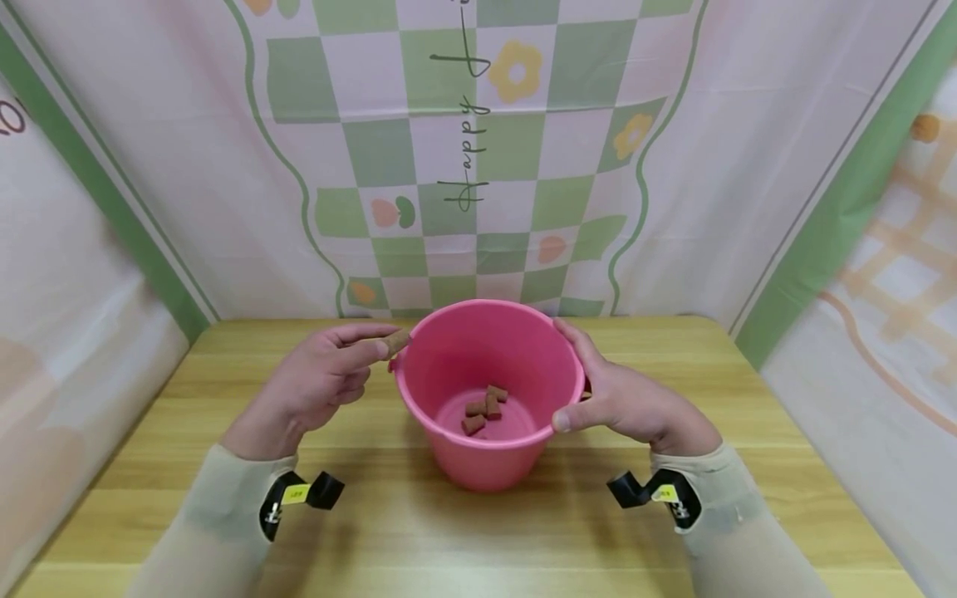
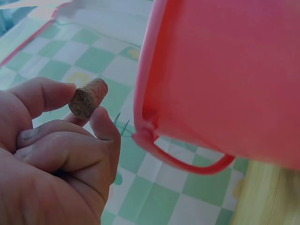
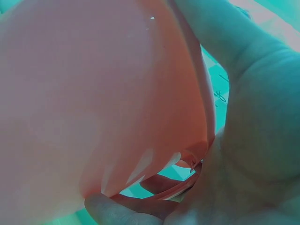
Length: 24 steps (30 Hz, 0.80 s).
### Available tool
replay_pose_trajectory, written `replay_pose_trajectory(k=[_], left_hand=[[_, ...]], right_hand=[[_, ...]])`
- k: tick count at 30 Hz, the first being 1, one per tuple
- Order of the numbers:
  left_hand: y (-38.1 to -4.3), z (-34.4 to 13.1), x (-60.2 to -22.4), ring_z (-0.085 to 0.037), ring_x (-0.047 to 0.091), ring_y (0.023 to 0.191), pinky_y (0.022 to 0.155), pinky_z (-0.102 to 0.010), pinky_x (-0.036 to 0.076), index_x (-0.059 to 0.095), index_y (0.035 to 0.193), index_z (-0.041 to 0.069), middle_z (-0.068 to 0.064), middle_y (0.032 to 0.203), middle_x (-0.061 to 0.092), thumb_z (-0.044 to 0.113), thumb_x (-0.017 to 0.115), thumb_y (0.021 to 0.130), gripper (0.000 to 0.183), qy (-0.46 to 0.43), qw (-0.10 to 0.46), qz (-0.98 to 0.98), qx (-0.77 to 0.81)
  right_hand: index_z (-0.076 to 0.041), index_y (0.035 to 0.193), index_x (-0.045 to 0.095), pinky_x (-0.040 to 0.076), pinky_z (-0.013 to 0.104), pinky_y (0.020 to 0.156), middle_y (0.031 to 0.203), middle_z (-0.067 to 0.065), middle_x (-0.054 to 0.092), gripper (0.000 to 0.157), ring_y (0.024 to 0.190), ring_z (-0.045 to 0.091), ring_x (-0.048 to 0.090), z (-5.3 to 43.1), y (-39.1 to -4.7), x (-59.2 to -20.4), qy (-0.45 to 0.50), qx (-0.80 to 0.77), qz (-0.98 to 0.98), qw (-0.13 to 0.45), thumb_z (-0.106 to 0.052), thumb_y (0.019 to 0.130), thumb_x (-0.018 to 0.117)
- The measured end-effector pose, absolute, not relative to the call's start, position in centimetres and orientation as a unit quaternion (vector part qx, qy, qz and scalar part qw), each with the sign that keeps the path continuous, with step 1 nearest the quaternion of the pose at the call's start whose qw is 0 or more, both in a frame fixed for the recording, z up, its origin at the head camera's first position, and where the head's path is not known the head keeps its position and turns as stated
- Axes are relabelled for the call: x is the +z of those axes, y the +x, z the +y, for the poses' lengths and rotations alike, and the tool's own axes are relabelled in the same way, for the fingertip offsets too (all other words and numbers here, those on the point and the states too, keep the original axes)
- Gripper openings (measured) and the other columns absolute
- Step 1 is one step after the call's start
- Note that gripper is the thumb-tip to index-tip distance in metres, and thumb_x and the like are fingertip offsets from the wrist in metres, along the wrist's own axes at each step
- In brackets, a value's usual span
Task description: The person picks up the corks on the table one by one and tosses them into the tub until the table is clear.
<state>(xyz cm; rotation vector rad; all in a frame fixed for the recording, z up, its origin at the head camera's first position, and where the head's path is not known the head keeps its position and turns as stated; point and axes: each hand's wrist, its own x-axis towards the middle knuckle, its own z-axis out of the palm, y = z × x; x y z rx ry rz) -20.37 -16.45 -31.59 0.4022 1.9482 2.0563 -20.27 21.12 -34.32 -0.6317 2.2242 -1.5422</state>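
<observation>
My left hand (image 1: 321,378) pinches a cork (image 2: 89,98) between thumb and fingers, at the left side of the pink bucket (image 1: 486,453). In the head view the cork's far end comes right to the bucket's rim. My right hand (image 1: 624,403) grips the bucket's right side, its thumb over the rim and its fingers spread along the outer wall, as the right wrist view shows. Several brown cork-like pieces (image 1: 476,409) lie on the bucket's bottom. The left wrist view shows the bucket's pink handle (image 2: 187,164) hanging below the rim.
The bucket stands mid-way on a wooden table (image 1: 359,531). Behind the table hangs a checked green and white cloth (image 1: 508,149), with pale cloth walls (image 1: 90,274) at both sides. Black wrist straps (image 1: 673,498) sit over both sleeves.
</observation>
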Motion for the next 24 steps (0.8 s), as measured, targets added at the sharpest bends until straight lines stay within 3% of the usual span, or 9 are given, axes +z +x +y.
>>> replay_pose_trajectory(k=[7,12,18,24], left_hand=[[-20.2,-15.3,-31.2,-0.010,0.031,0.047,0.043,-0.020,0.025,0.063,0.131,-0.001,-0.002,0.071,0.057,0.014,0.063,0.099,0.036,0.138,0.152,0.684,0.700],[-20.1,-14.6,-31.2,-0.011,0.031,0.048,0.044,-0.020,0.025,0.066,0.129,0.001,-0.007,0.085,0.065,0.014,0.065,0.098,0.033,0.139,0.161,0.683,0.698],[-20.0,-13.8,-31.0,-0.012,0.033,0.048,0.045,-0.021,0.026,0.070,0.124,0.007,-0.004,0.075,0.058,0.017,0.068,0.096,0.030,0.132,0.167,0.697,0.685],[-20.1,-13.4,-30.9,-0.013,0.035,0.049,0.045,-0.021,0.028,0.072,0.123,0.012,-0.008,0.085,0.064,0.019,0.070,0.095,0.029,0.118,0.162,0.725,0.659]], right_hand=[[-0.032,0.159,0.003,0.044,0.051,0.099,0.152,0.013,0.037,0.119,0.130,0.038,0.046,21.2,-20.4,-34.5,-0.229,-0.549,0.784,0.179,-0.022,0.076,0.087],[-0.032,0.159,0.003,0.043,0.055,0.100,0.152,0.014,0.037,0.119,0.130,0.040,0.046,21.2,-20.4,-34.5,-0.230,-0.550,0.783,0.179,-0.021,0.076,0.088],[-0.032,0.159,0.004,0.043,0.057,0.099,0.151,0.015,0.037,0.119,0.129,0.041,0.045,21.1,-20.3,-34.5,-0.228,-0.550,0.783,0.178,-0.022,0.076,0.088],[-0.033,0.159,0.004,0.044,0.055,0.099,0.152,0.013,0.036,0.119,0.130,0.040,0.044,21.1,-20.4,-34.5,-0.227,-0.555,0.780,0.181,-0.021,0.076,0.088]])
